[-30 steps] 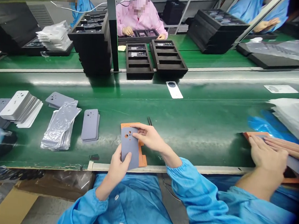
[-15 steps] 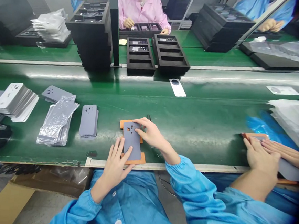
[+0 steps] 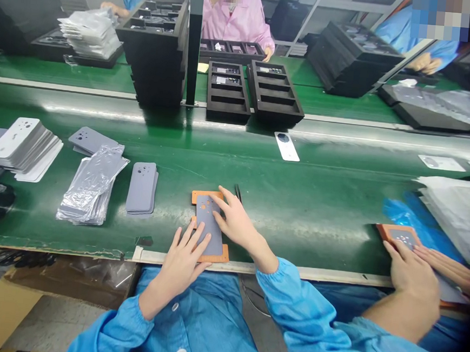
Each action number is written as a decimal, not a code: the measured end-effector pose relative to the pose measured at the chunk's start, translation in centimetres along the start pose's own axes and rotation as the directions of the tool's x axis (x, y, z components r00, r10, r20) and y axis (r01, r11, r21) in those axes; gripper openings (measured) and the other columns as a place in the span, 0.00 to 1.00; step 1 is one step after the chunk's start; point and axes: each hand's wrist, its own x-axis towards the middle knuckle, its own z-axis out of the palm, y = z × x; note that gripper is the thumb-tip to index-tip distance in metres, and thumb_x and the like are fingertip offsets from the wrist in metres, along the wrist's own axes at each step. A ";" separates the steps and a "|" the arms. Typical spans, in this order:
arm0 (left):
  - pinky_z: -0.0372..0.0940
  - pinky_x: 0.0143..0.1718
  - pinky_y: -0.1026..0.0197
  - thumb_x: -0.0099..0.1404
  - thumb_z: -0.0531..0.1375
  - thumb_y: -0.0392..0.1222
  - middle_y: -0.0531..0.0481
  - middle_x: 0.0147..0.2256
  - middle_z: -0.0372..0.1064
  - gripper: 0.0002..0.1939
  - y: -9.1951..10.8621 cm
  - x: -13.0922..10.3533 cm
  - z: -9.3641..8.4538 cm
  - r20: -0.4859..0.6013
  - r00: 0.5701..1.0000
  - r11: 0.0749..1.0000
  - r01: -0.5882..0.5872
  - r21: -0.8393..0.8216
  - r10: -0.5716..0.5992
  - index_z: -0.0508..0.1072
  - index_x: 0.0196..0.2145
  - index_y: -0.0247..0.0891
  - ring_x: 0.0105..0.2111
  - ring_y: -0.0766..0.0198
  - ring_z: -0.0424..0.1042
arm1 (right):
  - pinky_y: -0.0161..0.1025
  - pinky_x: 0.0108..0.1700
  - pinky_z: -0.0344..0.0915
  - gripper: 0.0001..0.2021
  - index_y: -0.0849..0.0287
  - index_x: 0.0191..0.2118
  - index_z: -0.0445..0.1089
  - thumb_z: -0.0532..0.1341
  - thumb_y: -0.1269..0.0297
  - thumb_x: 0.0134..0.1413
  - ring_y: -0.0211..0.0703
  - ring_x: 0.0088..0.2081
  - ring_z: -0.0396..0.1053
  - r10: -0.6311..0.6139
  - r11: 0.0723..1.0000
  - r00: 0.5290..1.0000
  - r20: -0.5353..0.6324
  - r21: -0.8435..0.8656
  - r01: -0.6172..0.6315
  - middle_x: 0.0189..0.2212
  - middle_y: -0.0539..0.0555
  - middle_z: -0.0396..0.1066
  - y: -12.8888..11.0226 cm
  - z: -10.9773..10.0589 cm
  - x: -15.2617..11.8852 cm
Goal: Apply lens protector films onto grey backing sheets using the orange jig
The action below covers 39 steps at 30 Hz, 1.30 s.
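A grey panel with several holes near its top [image 3: 212,239] lies in an orange fixture [image 3: 223,255] at the bench's front edge. My left hand [image 3: 183,256] rests with spread fingers on the panel's left side and lower part. From the right, my right hand [image 3: 235,217] touches the panel's upper right edge and the fixture's top, its fingers apart. Dark tweezers [image 3: 238,192] lie just behind my right hand. Left of the fixture is a small stack of grey panels [image 3: 142,187].
Plastic-wrapped panels [image 3: 90,186] and a stack of white panels [image 3: 20,145] lie at the left. Black trays [image 3: 274,92] stand across the bench. At the right, a co-worker's hands [image 3: 417,271] press on another orange fixture [image 3: 383,230]. One white panel [image 3: 286,146] lies farther back.
The view has shifted slightly. My left hand has moved further over the panel, and my right fingers have shifted at its upper edge. Across the bench, a person's hand has moved out of the tray.
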 end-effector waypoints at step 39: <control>0.47 0.68 0.30 0.69 0.61 0.47 0.40 0.74 0.43 0.41 0.1 -0.4 1.1 -0.112 0.991 0.971 0.046 -0.236 -0.074 0.49 0.73 0.43 0.74 0.42 0.39 | 0.63 0.64 0.57 0.21 0.57 0.58 0.72 0.54 0.51 0.69 0.58 0.58 0.69 0.079 0.979 0.982 -0.170 -0.175 -0.109 0.55 0.63 0.73 -3.8 2.3 -1.9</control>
